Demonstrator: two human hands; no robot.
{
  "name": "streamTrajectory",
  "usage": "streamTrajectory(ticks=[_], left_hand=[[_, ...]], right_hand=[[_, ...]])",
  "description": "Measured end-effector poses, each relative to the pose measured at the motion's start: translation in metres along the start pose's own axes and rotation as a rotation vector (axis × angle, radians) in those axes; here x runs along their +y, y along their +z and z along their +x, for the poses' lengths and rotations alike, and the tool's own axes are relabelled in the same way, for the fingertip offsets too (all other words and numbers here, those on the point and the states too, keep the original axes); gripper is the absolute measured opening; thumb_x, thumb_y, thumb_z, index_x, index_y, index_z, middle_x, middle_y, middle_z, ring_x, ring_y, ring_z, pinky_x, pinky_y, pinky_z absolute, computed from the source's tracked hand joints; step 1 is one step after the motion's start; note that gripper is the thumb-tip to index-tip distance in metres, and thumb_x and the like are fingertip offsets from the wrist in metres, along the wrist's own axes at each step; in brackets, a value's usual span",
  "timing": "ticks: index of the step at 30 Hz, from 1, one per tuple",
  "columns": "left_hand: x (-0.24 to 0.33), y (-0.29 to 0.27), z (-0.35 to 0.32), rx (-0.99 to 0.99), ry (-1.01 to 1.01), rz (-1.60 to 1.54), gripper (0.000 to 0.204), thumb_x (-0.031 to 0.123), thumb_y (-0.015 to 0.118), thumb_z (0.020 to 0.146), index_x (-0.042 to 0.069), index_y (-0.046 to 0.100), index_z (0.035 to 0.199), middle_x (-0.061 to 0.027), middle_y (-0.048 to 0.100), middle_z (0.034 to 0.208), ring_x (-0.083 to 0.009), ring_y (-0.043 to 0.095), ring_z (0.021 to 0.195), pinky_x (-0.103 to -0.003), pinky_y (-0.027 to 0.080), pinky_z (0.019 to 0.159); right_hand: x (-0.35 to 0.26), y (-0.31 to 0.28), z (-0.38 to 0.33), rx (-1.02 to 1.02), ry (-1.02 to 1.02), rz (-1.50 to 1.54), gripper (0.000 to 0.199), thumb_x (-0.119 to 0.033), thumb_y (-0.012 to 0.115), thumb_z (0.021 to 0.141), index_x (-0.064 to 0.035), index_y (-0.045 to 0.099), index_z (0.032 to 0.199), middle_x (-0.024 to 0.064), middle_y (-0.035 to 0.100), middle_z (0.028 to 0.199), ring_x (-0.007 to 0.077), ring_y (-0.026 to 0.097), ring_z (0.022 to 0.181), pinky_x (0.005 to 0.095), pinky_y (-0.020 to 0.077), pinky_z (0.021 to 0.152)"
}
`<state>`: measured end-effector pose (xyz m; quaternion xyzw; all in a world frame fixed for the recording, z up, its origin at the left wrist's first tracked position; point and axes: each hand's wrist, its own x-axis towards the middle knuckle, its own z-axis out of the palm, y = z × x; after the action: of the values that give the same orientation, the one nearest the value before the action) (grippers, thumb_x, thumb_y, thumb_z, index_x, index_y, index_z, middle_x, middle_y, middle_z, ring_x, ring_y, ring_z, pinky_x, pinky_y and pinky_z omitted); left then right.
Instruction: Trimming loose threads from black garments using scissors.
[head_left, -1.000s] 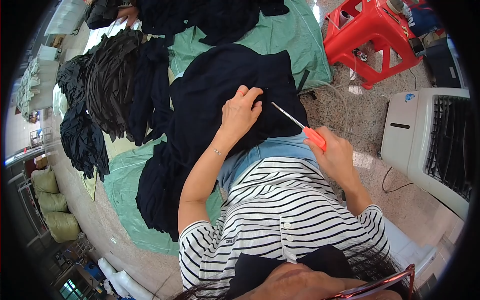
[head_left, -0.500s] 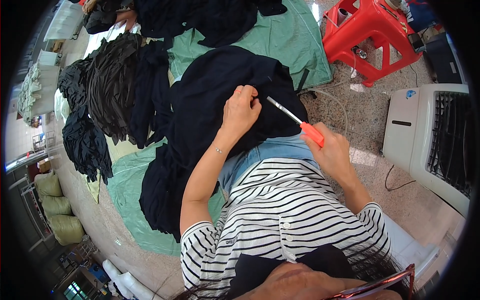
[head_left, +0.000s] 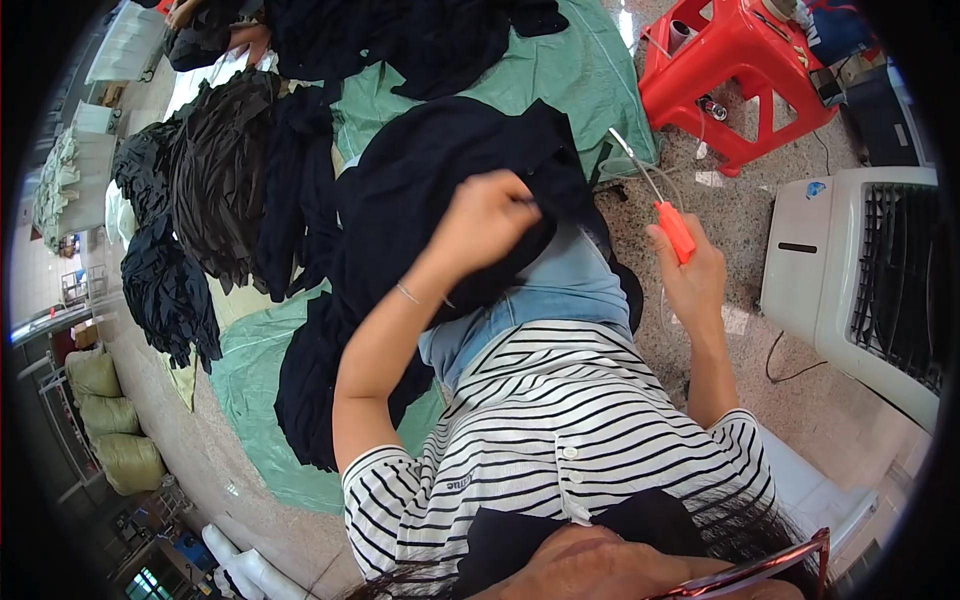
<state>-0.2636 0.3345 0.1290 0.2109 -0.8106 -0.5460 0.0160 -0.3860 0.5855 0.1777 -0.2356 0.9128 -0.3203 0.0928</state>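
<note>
The left hand [head_left: 485, 215] is closed in a loose fist on the dark garment [head_left: 430, 190] that lies across the person's lap, pinching a bit of the cloth near its right edge. The right hand [head_left: 690, 275] is wrapped shut around the orange handle of a small thread-picking tool [head_left: 660, 200], whose thin metal tip points up and to the far left, clear of the cloth. The garment spills from the lap toward the far left, over a green sheet [head_left: 590, 70] spread on the floor.

To the right, the speckled floor is open between the person's knee and a white fan-like appliance [head_left: 850, 270] standing near the right edge. A red plastic stool [head_left: 740, 70] stands far right; small things lie on its top, too small to make out. On the left, more dark clothes [head_left: 220, 190] lie heaped in rows on the sheet. Stuffed green sacks [head_left: 105, 420] are stacked at the near left. At the far left top, another person's hand [head_left: 250, 40] rests on dark cloth, mostly cut off by the rim.
</note>
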Motion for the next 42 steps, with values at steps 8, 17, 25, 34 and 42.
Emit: streamTrajectory(ticks=[8, 17, 25, 34, 42], left_hand=[[-0.002, -0.078, 0.011, -0.235, -0.582, -0.265, 0.031, 0.021, 0.061, 0.093, 0.001, 0.065, 0.116, 0.0026, 0.052, 0.075, -0.0087, 0.043, 0.060, -0.026, 0.031, 0.051], [0.021, -0.082, 0.002, -0.179, -0.601, -0.159, 0.059, 0.020, 0.060, 0.094, -0.004, 0.043, 0.145, -0.0026, 0.046, 0.079, -0.0103, 0.042, 0.061, -0.027, 0.039, 0.055], [0.005, -0.082, 0.001, -0.207, -0.647, -0.275, 0.051, 0.020, 0.058, 0.094, 0.000, 0.048, 0.140, -0.0051, 0.051, 0.091, -0.0147, 0.040, 0.068, -0.032, 0.041, 0.061], [0.012, -0.050, 0.036, -0.339, -0.385, -0.052, 0.029, 0.028, 0.075, 0.087, 0.003, 0.068, 0.100, 0.0010, 0.056, 0.074, -0.0111, 0.049, 0.065, -0.027, 0.038, 0.055], [-0.005, -0.024, 0.059, -0.146, -0.375, -0.388, 0.025, 0.022, 0.071, 0.089, -0.002, 0.074, 0.095, -0.0084, 0.072, 0.084, -0.0184, 0.066, 0.079, -0.029, 0.050, 0.077]], right_hand=[[-0.027, 0.000, -0.013, -0.195, -0.218, -0.007, 0.027, -0.034, 0.073, 0.089, -0.0113, 0.064, 0.100, 0.0153, 0.064, 0.070, 0.0386, 0.064, 0.064, 0.0442, 0.0481, 0.056], [-0.049, 0.009, -0.032, -0.342, -0.491, -0.025, 0.032, -0.035, 0.075, 0.086, -0.0071, 0.058, 0.087, 0.0120, 0.066, 0.073, 0.0341, 0.065, 0.058, 0.0431, 0.0464, 0.049], [-0.047, 0.009, -0.030, -0.316, -0.481, -0.050, 0.032, -0.035, 0.074, 0.087, -0.0074, 0.058, 0.088, 0.0118, 0.066, 0.074, 0.0348, 0.064, 0.059, 0.0436, 0.0469, 0.049], [-0.033, -0.008, -0.024, -0.209, -0.282, -0.084, 0.027, -0.034, 0.071, 0.090, -0.0091, 0.062, 0.095, 0.0113, 0.068, 0.080, 0.0346, 0.066, 0.066, 0.0423, 0.0486, 0.055], [-0.028, -0.012, -0.021, -0.120, -0.271, -0.074, 0.028, -0.035, 0.071, 0.090, -0.0091, 0.061, 0.094, 0.0113, 0.068, 0.079, 0.0346, 0.066, 0.065, 0.0426, 0.0485, 0.054]])
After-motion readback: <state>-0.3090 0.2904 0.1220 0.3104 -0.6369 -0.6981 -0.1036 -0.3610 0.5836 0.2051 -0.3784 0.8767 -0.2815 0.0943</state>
